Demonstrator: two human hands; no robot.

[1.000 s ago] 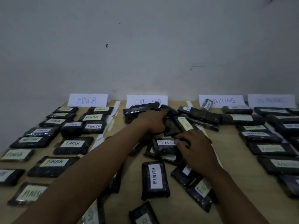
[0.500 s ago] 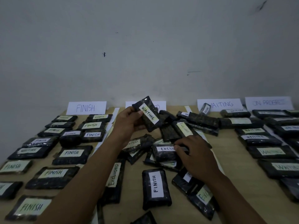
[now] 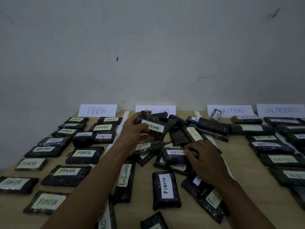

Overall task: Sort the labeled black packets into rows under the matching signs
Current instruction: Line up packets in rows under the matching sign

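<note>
My left hand point(image 3: 134, 129) grips a black packet labeled WAITING point(image 3: 154, 127) and holds it above the mixed pile point(image 3: 179, 134) under the EXCLUDED sign point(image 3: 162, 109). My right hand point(image 3: 204, 158) rests on the pile, its fingertips on the right end of a packet labeled EXCLUDED point(image 3: 175, 155). Other signs stand against the wall: FINISH point(image 3: 97, 110), WAITING point(image 3: 231, 110), ON PROGRESS point(image 3: 280, 110). Rows of FINISH packets point(image 3: 66, 175) fill the left, WAITING packets point(image 3: 270, 147) the right.
A lone FINISH packet point(image 3: 165, 190) lies lengthwise in front of the pile, an EXCLUDED one point(image 3: 124, 180) beside my left forearm. A WAITING packet point(image 3: 43, 150) sits among the FINISH rows. The wooden table point(image 3: 244, 184) ends at the grey wall.
My left hand has turned the WAITING packet so its label lies more level, and holds it slightly lower. My right hand has stayed on the EXCLUDED packet.
</note>
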